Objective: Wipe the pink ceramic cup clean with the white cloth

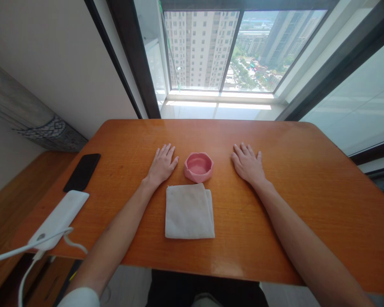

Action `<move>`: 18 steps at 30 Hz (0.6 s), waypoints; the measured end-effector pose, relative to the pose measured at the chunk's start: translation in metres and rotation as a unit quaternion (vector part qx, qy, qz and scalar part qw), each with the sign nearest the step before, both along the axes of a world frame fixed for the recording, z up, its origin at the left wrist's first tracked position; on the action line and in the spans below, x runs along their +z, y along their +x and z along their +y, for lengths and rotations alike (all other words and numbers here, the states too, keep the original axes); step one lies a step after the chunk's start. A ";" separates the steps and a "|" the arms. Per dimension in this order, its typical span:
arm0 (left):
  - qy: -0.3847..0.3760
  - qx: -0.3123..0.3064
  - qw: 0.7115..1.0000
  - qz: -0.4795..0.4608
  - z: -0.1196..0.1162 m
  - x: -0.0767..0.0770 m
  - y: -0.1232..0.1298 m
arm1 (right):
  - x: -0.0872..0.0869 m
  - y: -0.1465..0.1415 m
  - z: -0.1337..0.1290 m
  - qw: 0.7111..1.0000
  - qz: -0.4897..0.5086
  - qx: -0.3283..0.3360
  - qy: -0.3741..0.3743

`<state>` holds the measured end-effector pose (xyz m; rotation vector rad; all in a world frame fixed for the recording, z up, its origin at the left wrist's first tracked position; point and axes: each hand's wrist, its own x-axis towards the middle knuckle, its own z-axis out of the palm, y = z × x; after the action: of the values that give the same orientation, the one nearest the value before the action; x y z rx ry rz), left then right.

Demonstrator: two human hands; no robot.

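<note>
Head view: we look down on an orange wooden desk (294, 213) with both hands resting on it. Our left hand (161, 165) lies flat, palm down, with the fingers loosely spread and holding nothing; its fingertips sit just beside the left side of a pink dish (199, 166). Our right hand (248, 164) also lies flat and empty with its fingers spread, farther from the dish on the right. The dish stands upright on the desk between the hands, a small ceramic bowl with a scalloped rim, and neither hand touches it. A folded cloth (189, 211), pale grey, lies just nearer us than the dish, almost touching it. Toward the left of the desk lies a black phone (82, 172) and, nearer us, a white power bank (59, 219) with a white cable (28, 249) running off past the near left corner. Beyond the far edge, a tall window (275, 51) looks out on apartment towers (198, 47).
</note>
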<state>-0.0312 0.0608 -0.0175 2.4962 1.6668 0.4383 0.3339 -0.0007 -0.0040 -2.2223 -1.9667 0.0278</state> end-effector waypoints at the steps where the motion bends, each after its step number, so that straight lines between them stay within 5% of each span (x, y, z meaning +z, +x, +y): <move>1: -0.003 0.001 1.000 0.002 0.000 0.001 0.000 | -0.001 0.000 0.000 1.000 0.000 0.000 0.001; 18: -0.003 0.002 1.000 -0.021 0.001 -0.003 -0.001 | -0.002 0.000 0.001 1.000 0.018 -0.009 0.009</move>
<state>-0.0318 0.0619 -0.0208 2.4615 1.6554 0.4828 0.3341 0.0007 -0.0063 -2.2116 -1.9215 0.0460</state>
